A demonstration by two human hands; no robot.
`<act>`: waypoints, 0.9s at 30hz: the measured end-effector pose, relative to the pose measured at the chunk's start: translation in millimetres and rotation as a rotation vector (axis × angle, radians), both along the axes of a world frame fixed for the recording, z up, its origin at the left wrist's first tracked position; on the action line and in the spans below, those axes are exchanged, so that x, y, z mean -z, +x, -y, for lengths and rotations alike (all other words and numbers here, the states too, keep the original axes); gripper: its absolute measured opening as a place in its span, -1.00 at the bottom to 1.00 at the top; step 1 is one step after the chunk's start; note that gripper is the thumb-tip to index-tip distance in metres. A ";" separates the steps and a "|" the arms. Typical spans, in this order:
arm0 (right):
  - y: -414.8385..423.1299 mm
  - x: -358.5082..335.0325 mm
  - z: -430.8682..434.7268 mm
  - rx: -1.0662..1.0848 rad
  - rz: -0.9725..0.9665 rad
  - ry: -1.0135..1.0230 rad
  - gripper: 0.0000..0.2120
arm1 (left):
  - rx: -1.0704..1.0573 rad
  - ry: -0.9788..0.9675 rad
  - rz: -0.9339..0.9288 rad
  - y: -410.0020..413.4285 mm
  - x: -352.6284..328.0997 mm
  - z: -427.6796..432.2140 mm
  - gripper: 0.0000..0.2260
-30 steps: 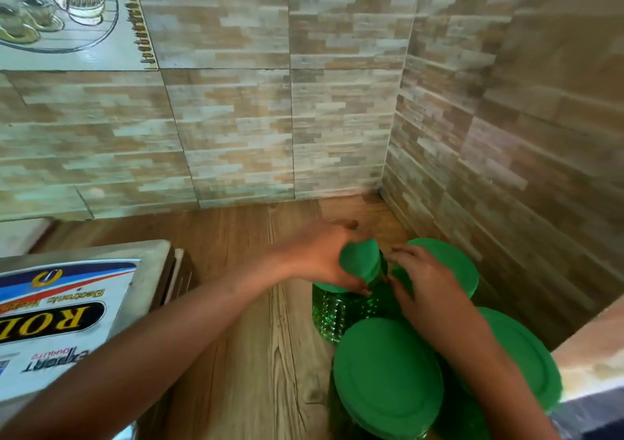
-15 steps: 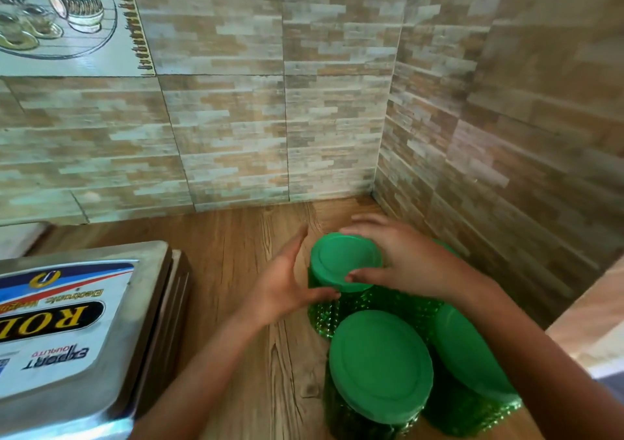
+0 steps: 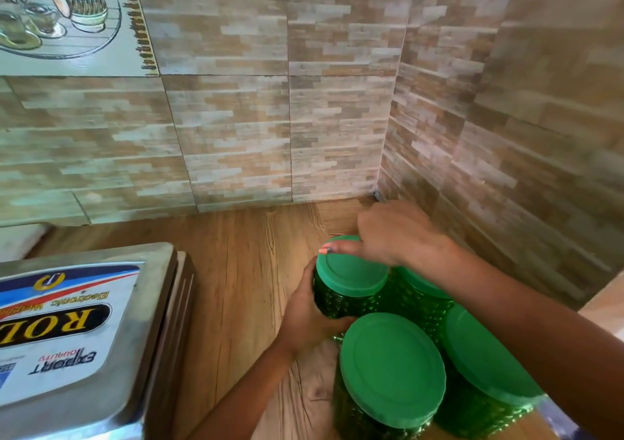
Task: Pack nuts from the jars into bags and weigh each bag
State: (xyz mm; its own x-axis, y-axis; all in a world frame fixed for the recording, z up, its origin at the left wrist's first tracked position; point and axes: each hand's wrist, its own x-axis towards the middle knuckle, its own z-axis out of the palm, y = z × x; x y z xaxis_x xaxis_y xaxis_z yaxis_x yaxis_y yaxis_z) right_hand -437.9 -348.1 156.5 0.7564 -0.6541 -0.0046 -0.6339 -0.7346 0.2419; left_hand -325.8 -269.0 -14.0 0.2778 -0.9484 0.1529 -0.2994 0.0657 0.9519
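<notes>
Several green studded jars with green lids stand clustered in the right corner of the wooden counter (image 3: 243, 291). My left hand (image 3: 305, 318) wraps around the body of the far-left jar (image 3: 341, 301). My right hand (image 3: 388, 237) rests on that jar's green lid (image 3: 354, 275), fingers curled over its far rim. A second jar (image 3: 422, 299) stands behind my right wrist, mostly hidden. Two closer jars show their lids: one at the front centre (image 3: 391, 368) and one at the front right (image 3: 486, 362). No bags or nuts are visible.
A steel electronic weighing scale (image 3: 84, 338) with a printed label fills the lower left. Tiled walls (image 3: 236, 135) close off the back and right side, forming a corner just behind the jars.
The lid went from being held tilted beside the jar to lying flat on its mouth. My left hand dropped to grip the jar's body and my right hand moved onto the lid.
</notes>
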 end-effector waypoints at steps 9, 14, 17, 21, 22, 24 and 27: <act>15.4 15.6 0.6 0.073 -0.072 0.153 -0.30 | 0.013 0.002 -0.030 1.9 3.5 2.3 -0.05; 0.1 3.1 8.2 0.074 -0.064 0.145 -0.29 | 0.008 -0.012 -0.046 3.1 4.5 2.8 -0.03; 0.8 14.4 6.2 -0.092 -0.043 0.355 -0.16 | 0.018 -0.021 -0.058 2.8 7.4 4.1 -0.07; 9.3 28.0 0.5 -0.053 -0.047 0.204 -0.19 | 0.013 -0.026 -0.054 1.9 6.4 3.6 -0.12; 11.1 26.4 -0.6 -0.006 -0.031 0.159 -0.23 | 0.013 -0.028 -0.053 1.3 5.3 3.1 -0.14; 13.6 17.0 -2.7 0.074 -0.055 0.136 -0.27 | 0.013 -0.035 -0.058 0.7 3.9 1.9 -0.13; 10.5 4.3 8.6 0.066 -0.112 0.265 -0.26 | 0.016 -0.035 -0.068 1.5 3.4 2.0 -0.12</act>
